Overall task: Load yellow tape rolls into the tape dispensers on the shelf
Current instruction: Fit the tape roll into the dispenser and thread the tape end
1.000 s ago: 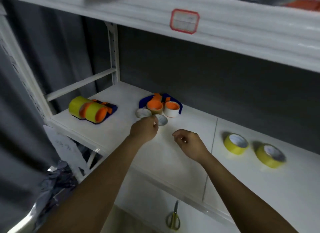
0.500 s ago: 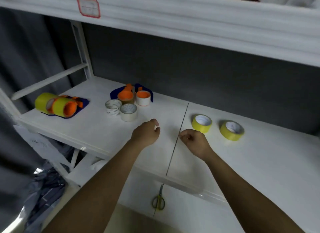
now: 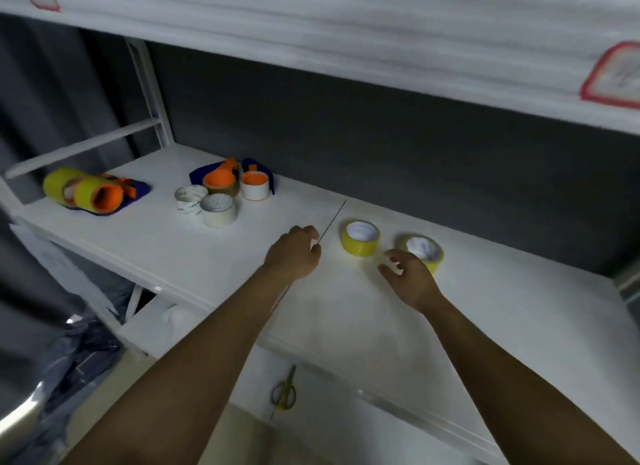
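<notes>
1. Since half a second ago the right hand (image 3: 410,281) has spread its fingers and moved up beside the right-hand yellow tape roll (image 3: 423,251), holding nothing.
2. The left hand (image 3: 294,255) stays curled in a loose fist, empty, over the shelf (image 3: 194,256).
3. Two loose yellow rolls lie flat; the other roll (image 3: 360,237) sits just left.
4. Two white rolls (image 3: 218,210) stand near two empty dispensers (image 3: 239,182).
5. Two loaded dispensers (image 3: 90,192) lie far left.
6. One pair of scissors (image 3: 284,392) lies below.

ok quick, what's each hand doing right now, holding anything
Left hand: fingers curled, holding nothing, above the white shelf board.
Right hand: open, fingers spread, holding nothing, in front of the right-hand yellow tape roll.
</notes>
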